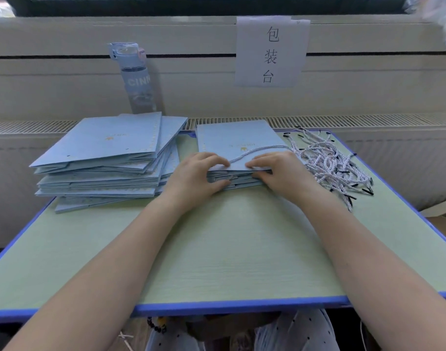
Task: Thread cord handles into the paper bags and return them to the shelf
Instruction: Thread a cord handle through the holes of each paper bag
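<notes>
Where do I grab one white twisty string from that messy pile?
Probably pinch a black tip where it pokes out at the near edge of the pile of white twisted cords, coming from the right. Those ends lie loose on the green table, while the middles are tangled together.

Single head-worn wide-angle view, aimed forward and down over a green table (217, 249).

The scene is taken from above the table's near edge, at arm's reach. Both forearms are framed rising from the bottom corners. The left hand (196, 176) and the right hand (280, 173) are caught just above centre, at the near edge of a stack of paper bags (237, 140). A second bag pile (108, 148) is seen at 10 o'clock and loose cords (328, 160) at 2 o'clock. On the wall faced, a water bottle (138, 79) is set at 11 o'clock and a paper sign (270, 51) at 1 o'clock.
</notes>
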`<state>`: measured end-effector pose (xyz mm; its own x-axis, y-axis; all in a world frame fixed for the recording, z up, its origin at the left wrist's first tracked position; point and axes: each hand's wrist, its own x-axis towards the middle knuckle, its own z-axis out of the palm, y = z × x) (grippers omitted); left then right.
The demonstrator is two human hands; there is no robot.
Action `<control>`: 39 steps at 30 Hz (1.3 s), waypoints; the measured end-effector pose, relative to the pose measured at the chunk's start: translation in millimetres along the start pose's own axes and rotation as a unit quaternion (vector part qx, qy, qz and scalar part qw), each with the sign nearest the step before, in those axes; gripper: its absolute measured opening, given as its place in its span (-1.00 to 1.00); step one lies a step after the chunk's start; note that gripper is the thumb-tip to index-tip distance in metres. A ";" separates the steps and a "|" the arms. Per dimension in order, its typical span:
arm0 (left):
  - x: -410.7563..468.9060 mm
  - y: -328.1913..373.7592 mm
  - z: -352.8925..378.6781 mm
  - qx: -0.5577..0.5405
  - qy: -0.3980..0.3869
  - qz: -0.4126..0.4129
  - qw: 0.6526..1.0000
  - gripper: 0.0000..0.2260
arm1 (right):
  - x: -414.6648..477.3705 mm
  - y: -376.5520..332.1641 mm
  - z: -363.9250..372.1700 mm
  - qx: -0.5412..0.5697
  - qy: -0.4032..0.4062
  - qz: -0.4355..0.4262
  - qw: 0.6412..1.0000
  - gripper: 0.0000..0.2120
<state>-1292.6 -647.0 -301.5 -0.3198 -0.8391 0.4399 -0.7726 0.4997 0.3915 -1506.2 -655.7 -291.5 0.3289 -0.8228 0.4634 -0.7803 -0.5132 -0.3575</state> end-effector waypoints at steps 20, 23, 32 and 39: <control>1.6 11.0 -0.8 -0.018 0.214 0.022 0.976 -0.72 | -1.5 -13.9 -3.3 -0.134 0.206 -0.078 0.966 -0.87; 2.8 11.0 -0.2 -0.084 0.223 0.008 0.971 -0.64 | -1.0 -15.9 -4.2 -0.144 0.258 -0.083 0.952 -0.83; 15.6 -8.8 -10.1 -0.181 0.242 -0.213 0.929 -0.70 | -0.1 -13.8 -17.1 -0.084 0.335 -0.067 0.936 -0.86; 17.6 24.6 -18.1 -0.535 0.012 -0.326 0.780 -0.62 | 0.9 -11.3 -14.6 -0.061 0.325 -0.073 0.941 -0.85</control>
<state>-1307.3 -645.5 -269.5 -0.0302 -0.9917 -0.1246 0.1360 -0.1276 0.9825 -1504.9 -647.0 -275.2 0.0729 -0.4022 0.9126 -0.8208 -0.5441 -0.1742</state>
